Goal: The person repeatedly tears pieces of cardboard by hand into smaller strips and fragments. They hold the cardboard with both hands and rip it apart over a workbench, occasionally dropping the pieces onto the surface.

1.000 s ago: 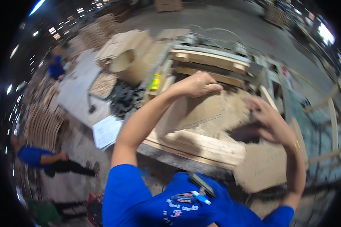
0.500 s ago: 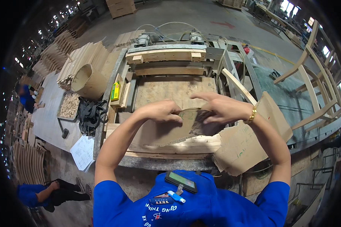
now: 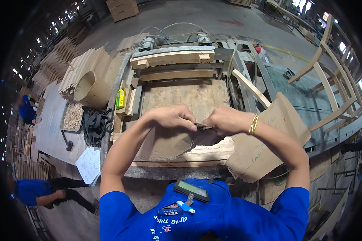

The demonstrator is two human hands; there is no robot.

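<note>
My left hand (image 3: 173,116) pinches the upper edge of a brown cardboard piece (image 3: 165,142), its thumb pressed on top. Right beside it, my right hand (image 3: 226,120) is closed on the same cardboard at a folded edge, a gold bracelet on that wrist. The cardboard's lower edge is ragged and hangs over pale wooden strips (image 3: 211,153) at the front of the wooden frame press. A second, larger cardboard sheet (image 3: 256,154) with faint marks leans under my right forearm.
The press has a plywood bed (image 3: 189,94) and a wooden crossbar (image 3: 173,59). To the left are a yellow-green box (image 3: 120,99), black straps (image 3: 97,125), a tray of dowels (image 3: 73,116) and a round bin (image 3: 93,90). A wooden chair frame (image 3: 330,80) stands right. A person (image 3: 40,195) is at lower left.
My right hand has come down and closed on the cardboard, its fingers spread before. Both hands now meet at the cardboard's edge, which is bent lower. The person at lower left has shifted.
</note>
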